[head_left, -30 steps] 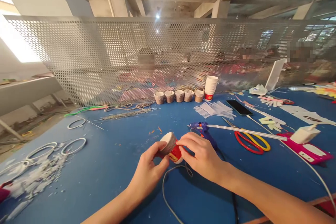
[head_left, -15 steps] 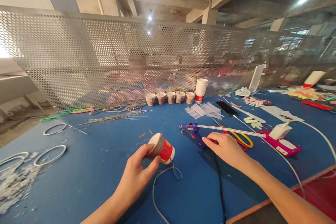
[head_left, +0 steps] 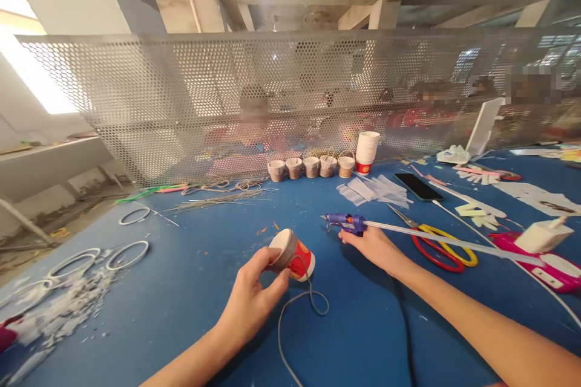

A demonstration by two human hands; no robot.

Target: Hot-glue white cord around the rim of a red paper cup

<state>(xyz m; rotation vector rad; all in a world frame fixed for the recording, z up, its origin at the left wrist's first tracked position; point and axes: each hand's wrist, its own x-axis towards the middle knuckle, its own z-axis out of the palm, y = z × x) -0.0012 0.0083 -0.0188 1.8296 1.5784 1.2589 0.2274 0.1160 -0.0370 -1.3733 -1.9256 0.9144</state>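
Observation:
Between the thumb and fingers of my left hand [head_left: 254,287] is a red and white paper cup [head_left: 303,259], tilted on its side with its mouth to the upper left. Grey cord is wound around the part near the rim, and a loose length of cord [head_left: 290,302] loops from it down the table. My right hand [head_left: 374,247] is wrapped around the handle of a blue glue gun [head_left: 345,222], its nozzle pointing left toward the space above the cup. A long clear glue stick [head_left: 426,233] sticks out of the gun's back.
Several cord-wrapped cups [head_left: 311,167] and a stack of paper cups [head_left: 367,151] stand along the perforated metal screen [head_left: 218,97]. Scissors [head_left: 442,247], a phone [head_left: 418,186], white strips [head_left: 374,190] and a pink power strip [head_left: 556,272] lie right. White rings [head_left: 128,255] and scraps lie left.
My right hand has closed around the glue gun's handle and the gun has turned more level. The cup stays in my left hand. The whole view has shifted left.

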